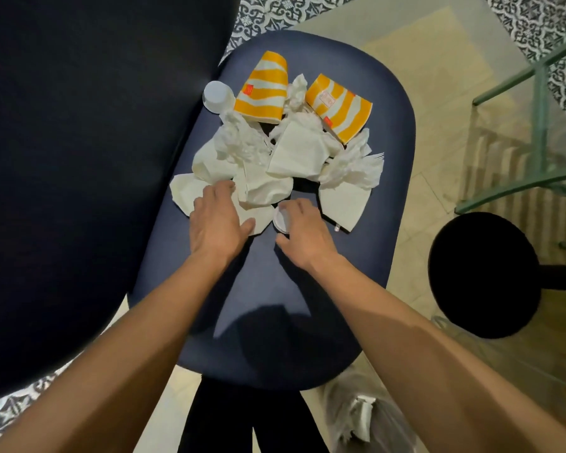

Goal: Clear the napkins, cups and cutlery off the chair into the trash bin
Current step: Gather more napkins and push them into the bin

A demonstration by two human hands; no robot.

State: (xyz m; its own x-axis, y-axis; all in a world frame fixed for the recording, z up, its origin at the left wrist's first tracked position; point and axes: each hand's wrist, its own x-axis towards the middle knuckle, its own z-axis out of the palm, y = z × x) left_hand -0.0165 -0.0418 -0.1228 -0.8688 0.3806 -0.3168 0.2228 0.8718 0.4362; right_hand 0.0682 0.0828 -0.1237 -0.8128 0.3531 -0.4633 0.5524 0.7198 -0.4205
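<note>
Napkins (262, 178) piling on chair (268, 269), striped cups (262, 89) at 12. My left hand (216, 220) is pressing spread on one napkin, right hand (304, 230) curling round small white cup (281, 219). I'm reckoning on bunching tight before heading to bin (356, 416) at 5.

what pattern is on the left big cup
Orange and white wavy stripes on the big cup; head view.

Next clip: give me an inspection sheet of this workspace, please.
Surface: navy chair seat, littered at its far end.
Job's things: two striped cups on their sides, heaped napkins, small white cup, plastic fork; trash bin beside the chair.
Clutter: nothing seen.
Grips: left hand rests on napkins; right hand curls round a small white tub.
Cables: nothing seen.
Surroundings: black stool, green frame, patterned floor tiles.
</note>
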